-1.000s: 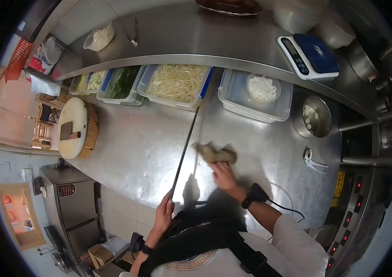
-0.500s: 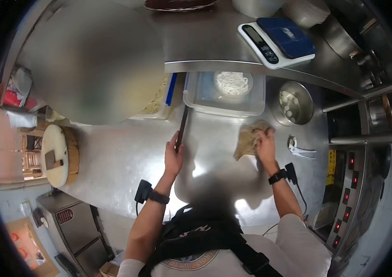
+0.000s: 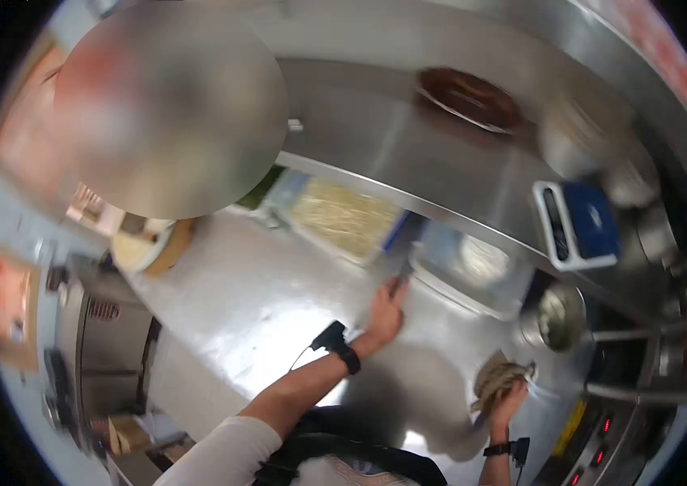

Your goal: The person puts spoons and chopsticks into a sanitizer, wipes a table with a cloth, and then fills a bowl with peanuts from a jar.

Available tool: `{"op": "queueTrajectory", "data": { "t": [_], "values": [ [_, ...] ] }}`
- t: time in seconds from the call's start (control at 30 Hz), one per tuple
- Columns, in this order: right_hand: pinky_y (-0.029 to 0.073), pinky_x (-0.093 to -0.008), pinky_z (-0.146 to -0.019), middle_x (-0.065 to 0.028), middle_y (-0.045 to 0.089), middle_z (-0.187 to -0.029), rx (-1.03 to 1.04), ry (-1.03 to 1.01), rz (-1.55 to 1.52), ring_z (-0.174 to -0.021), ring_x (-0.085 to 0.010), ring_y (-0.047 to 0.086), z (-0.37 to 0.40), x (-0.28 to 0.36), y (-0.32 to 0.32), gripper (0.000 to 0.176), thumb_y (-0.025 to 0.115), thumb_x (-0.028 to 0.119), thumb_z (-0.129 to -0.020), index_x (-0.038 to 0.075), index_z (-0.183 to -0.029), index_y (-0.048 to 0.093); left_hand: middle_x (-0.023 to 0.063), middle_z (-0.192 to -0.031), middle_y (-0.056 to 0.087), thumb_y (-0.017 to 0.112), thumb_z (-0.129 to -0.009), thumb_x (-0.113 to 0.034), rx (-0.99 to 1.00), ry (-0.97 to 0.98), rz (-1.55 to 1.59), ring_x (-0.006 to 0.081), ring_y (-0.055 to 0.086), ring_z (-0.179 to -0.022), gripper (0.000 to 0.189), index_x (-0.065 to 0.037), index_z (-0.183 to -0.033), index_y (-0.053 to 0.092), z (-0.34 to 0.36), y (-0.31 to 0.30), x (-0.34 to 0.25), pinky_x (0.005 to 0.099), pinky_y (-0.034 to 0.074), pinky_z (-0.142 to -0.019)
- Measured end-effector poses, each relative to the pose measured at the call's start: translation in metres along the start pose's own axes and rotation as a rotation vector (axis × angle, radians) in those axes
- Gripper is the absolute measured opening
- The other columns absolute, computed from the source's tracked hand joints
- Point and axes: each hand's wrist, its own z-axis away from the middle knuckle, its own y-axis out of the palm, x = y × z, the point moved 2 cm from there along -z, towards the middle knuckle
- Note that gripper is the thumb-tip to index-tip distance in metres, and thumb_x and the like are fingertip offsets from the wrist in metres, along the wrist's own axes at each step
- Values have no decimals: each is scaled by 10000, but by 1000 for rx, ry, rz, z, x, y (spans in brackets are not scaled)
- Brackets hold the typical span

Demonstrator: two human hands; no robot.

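Note:
My left hand (image 3: 387, 314) is closed around a long dark stick-like tool (image 3: 401, 278), which points toward the gap between two plastic tubs; its kind is not clear. My right hand (image 3: 508, 400) grips a crumpled brown cloth (image 3: 495, 379) low over the steel counter, at the right. Close by the cloth lies a blurred pale metal object (image 3: 541, 384), where scissors showed earlier. Ahead of my left hand stands a clear tub (image 3: 450, 296) with white noodles in it. Another tub (image 3: 357, 257) to its left contains yellowish noodles.
A steel pot (image 3: 531, 330) with pale pieces stands at the right. The shelf above carries a blue-and-white scale (image 3: 589, 225) and a brown plate (image 3: 469, 99). A round chopping block (image 3: 167, 253) sits at the far left of the steel counter (image 3: 238, 292).
The view has swung left and tilted, so the counter items appear farther right and lower. Both hands keep hold of the dark tool and the cloth.

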Motion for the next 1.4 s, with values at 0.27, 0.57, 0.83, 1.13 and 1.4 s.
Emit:
{"op": "queueTrajectory", "data": {
  "t": [0.27,0.57,0.83,1.13,1.4],
  "values": [
    [196,-486,-997,-204,347,-1257,55,-274,-6,-1212,-392,252,103,48,56,571,511,72,-688,38,-1246,392,106,-1008,502,381,-777,86,250,-362,586,184,532,-913,355,-30,-1097,481,166,-154,43,288,439,-809],
    [177,-488,-1016,-176,229,-1352,503,-785,28,-1264,-395,134,65,292,116,593,538,198,-781,58,-1306,300,81,-847,595,396,-759,112,-143,-1435,723,156,573,-785,281,9,-981,532,481,-286,114,279,468,-749],
    [134,-467,-1039,-187,236,-1366,344,-930,75,-1258,-408,170,48,579,295,596,520,252,-756,38,-1283,342,60,-869,607,434,-843,1,-241,-1274,817,137,577,-801,182,-3,-990,541,553,-326,180,262,454,-725],
    [373,-384,-899,-43,452,-1189,568,-1514,-354,-1160,-260,373,207,729,325,390,473,-12,-706,126,-1065,539,57,-819,610,465,-877,-125,-254,-1387,757,134,580,-715,141,-44,-957,548,603,-438,325,242,437,-580],
    [389,-420,-823,-139,522,-1039,88,-866,-52,-986,-331,467,6,508,229,243,433,80,-761,77,-952,583,91,-838,595,529,-848,-186,56,-1638,716,156,569,-726,202,-28,-974,539,650,-453,373,247,438,-584]
  ]
}}
